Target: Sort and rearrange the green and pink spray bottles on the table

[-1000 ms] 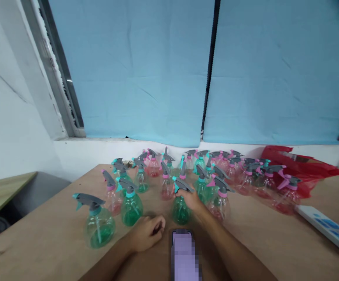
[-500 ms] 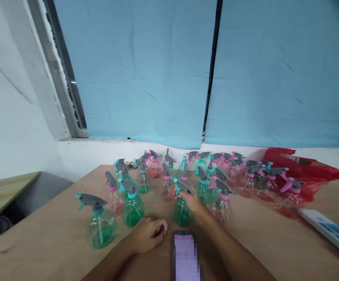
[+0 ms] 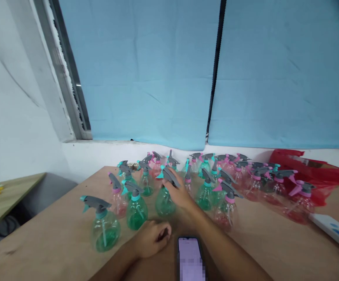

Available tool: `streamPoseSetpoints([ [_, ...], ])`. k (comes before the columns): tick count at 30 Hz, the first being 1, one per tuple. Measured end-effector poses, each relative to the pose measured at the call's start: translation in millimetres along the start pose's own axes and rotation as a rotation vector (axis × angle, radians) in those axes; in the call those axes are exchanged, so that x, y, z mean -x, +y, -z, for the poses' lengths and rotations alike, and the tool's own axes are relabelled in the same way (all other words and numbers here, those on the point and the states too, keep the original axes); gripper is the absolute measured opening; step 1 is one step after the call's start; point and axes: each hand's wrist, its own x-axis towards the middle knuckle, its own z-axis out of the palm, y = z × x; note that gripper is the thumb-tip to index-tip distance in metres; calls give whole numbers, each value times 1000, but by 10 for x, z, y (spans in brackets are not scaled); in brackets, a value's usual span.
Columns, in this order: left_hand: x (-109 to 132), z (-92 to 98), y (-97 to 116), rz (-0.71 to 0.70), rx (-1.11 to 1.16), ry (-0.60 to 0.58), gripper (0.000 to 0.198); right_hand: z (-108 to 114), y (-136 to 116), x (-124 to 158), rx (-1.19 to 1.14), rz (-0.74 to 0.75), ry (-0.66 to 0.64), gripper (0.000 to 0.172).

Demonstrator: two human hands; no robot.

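Observation:
My right hand (image 3: 180, 192) is wrapped round the neck of a green spray bottle (image 3: 165, 203) with a grey and turquoise trigger head. It is slightly blurred, and I cannot tell whether its base touches the wooden table (image 3: 52, 234). My left hand (image 3: 151, 239) rests on the tabletop in a loose fist, fingers curled, nothing seen in it. Just beyond that hand stands another green spray bottle (image 3: 136, 214). To its left is a clear-green one (image 3: 105, 233) with some green in the bottom. A phone (image 3: 189, 251) lies between my forearms.
Several pink spray bottles (image 3: 226, 214) and green ones crowd the middle, back and right of the table. A red plastic bag (image 3: 324, 175) lies at the back right, with a white box (image 3: 334, 230) nearer. Behind hangs a blue curtain (image 3: 146, 78). A second table (image 3: 17, 187) stands left.
My right hand has moved the green spray bottle left and a little away from me, towards the left-hand bottles. My left hand stays in its loose fist. The view has shifted slightly.

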Motion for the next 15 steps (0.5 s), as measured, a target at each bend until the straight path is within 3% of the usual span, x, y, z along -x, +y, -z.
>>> streamPoseSetpoints([
  [4, -1, -6, -15, 0, -15, -13, 15, -323, 196, -239, 89, 63, -3, 24],
  [7, 2, -21, -35, -8, -22, -17, 17, -476, 349, -251, 132, 76, 7, 13],
  [15, 14, -41, -52, 8, -9, -16, 16, -625, 471, -101, 140, 29, -8, 16],
])
